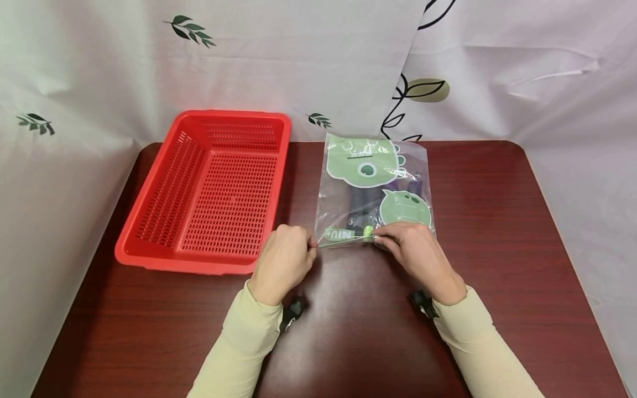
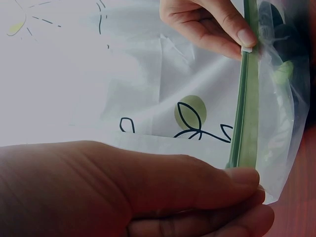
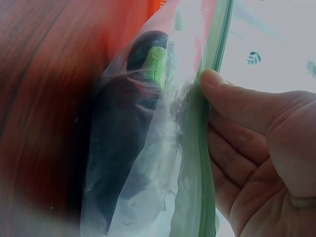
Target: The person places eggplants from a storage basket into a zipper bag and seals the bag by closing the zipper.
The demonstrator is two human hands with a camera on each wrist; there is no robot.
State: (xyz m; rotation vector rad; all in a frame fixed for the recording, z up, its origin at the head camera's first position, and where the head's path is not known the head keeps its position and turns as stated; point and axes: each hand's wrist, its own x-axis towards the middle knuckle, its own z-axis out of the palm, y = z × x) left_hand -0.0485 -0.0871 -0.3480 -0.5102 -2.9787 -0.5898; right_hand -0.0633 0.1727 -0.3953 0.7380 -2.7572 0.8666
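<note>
A clear zip bag (image 1: 343, 193) with green cartoon print lies on the table, its green zip edge towards me. My left hand (image 1: 283, 260) pinches the left end of that edge. Farther right along the zip, my right hand (image 1: 420, 254) pinches the edge between thumb and finger. A small white slider (image 2: 247, 49) shows at the right thumb in the left wrist view. Inside the bag lie dark, long, eggplant-like things (image 3: 118, 133) with a light green stub (image 3: 157, 64) among them. Print and glare partly hide them.
A red slotted plastic basket (image 1: 271, 221) stands on the table left of the bag, close to my left hand. Nothing shows inside it. The dark red-brown wooden table (image 1: 497, 232) meets white leaf-patterned cloth (image 1: 298, 55) at its back and sides.
</note>
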